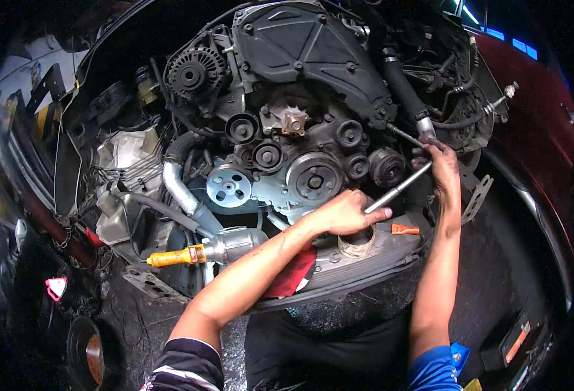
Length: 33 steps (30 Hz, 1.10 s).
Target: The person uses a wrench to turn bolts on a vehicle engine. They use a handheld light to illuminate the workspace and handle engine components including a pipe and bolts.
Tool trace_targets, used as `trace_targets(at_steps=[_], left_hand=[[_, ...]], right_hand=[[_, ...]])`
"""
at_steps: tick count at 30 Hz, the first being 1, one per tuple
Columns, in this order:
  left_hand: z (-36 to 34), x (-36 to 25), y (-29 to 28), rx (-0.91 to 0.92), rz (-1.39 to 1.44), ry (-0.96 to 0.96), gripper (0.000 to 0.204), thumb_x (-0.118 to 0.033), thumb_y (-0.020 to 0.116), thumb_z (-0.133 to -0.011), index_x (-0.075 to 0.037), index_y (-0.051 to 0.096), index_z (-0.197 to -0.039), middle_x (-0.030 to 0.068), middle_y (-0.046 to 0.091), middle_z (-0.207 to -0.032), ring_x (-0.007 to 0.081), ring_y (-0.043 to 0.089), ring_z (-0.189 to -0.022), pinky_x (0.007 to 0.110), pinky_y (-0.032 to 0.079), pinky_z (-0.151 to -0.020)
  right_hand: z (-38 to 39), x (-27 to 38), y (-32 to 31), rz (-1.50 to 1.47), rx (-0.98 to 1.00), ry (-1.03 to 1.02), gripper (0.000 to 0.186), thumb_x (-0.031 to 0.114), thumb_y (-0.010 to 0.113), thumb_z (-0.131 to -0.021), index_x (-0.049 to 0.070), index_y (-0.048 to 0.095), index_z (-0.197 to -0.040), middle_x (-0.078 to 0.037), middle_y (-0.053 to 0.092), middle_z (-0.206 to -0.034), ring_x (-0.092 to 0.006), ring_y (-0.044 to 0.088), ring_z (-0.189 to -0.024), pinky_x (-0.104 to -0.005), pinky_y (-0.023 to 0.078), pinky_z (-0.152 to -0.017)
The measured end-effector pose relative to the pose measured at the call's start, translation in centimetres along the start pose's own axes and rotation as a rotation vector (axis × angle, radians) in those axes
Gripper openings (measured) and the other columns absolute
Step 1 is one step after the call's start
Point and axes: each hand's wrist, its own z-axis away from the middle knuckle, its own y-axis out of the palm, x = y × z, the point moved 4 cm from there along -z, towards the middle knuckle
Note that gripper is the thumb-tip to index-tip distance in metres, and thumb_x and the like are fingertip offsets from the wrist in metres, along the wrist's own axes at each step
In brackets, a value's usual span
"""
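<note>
A long-handled socket wrench slants up to the right over the front of the engine. My left hand is closed around the lower end of its handle. At the upper end, my right hand wraps round the wrench's head, where the fingers partly hide it. From there a thin extension bar runs up left to the lower right corner of the black timing cover. Whether its tip sits on a bolt is too small to tell. Several pulleys, among them the crankshaft pulley, lie bare left of my right hand.
Below my left hand, a ring-shaped roll and an orange piece lie on the front crossmember. A yellow-handled work lamp and a red cloth are by my left forearm. A round pan stands on the floor.
</note>
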Motion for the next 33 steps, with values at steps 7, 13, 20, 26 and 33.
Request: trace_targets(at_steps=[7, 13, 20, 26, 33], left_hand=[[-3.3, 0.3, 1.3, 0.076, 0.27, 0.002, 0.071, -0.061, 0.052, -0.089, 0.007, 0.061, -0.07, 0.0151, 0.048, -0.058, 0.0164, 0.044, -0.058, 0.04, 0.037, -0.054], [-5.4, -1.9, -0.5, -0.125, -0.165, -0.061, 0.065, -0.052, 0.05, -0.091, 0.01, 0.067, -0.085, 0.0313, 0.065, -0.085, 0.0438, 0.064, -0.09, 0.045, 0.052, -0.079], [-4.2, -3.6, -2.3, -0.28, -0.464, 0.029, 0.05, -0.046, 0.056, -0.089, 0.002, 0.071, -0.086, 0.0232, 0.068, -0.082, 0.0379, 0.068, -0.081, 0.046, 0.054, -0.075], [-7.3, -6.0, -0.9, -0.396, -0.442, 0.162, 0.05, -0.044, 0.053, -0.091, 0.0, 0.071, -0.078, 0.0223, 0.067, -0.075, 0.0367, 0.068, -0.075, 0.047, 0.054, -0.071], [-8.1, -5.3, 0.3, -0.448, -0.735, 0.334, 0.035, -0.033, 0.057, -0.089, -0.006, 0.07, -0.071, 0.014, 0.068, -0.07, 0.0297, 0.069, -0.068, 0.041, 0.055, -0.063]], right_hand=[[-0.6, -0.9, -0.5, -0.067, -0.064, 0.008, 0.028, 0.014, 0.05, -0.09, -0.004, 0.064, -0.107, -0.004, 0.056, -0.07, -0.0163, 0.058, -0.05, -0.0275, 0.051, -0.05], [-0.4, -1.3, -1.4, -0.148, -0.019, 0.061, 0.031, 0.015, 0.051, -0.088, -0.003, 0.065, -0.11, -0.004, 0.057, -0.073, -0.0146, 0.058, -0.06, -0.0286, 0.051, -0.057], [-0.7, -2.1, -1.4, -0.062, 0.025, 0.122, 0.031, 0.014, 0.052, -0.086, 0.001, 0.065, -0.111, -0.002, 0.059, -0.076, -0.0114, 0.055, -0.066, -0.0255, 0.049, -0.058], [-0.6, -2.3, -0.3, -0.08, 0.063, 0.084, 0.031, 0.009, 0.05, -0.087, -0.002, 0.062, -0.113, -0.002, 0.059, -0.076, -0.0111, 0.055, -0.065, -0.0241, 0.047, -0.063], [-0.8, -2.9, -0.6, -0.165, 0.155, 0.179, 0.031, 0.007, 0.049, -0.088, -0.005, 0.058, -0.116, -0.001, 0.06, -0.075, -0.0102, 0.057, -0.064, -0.0241, 0.046, -0.059]])
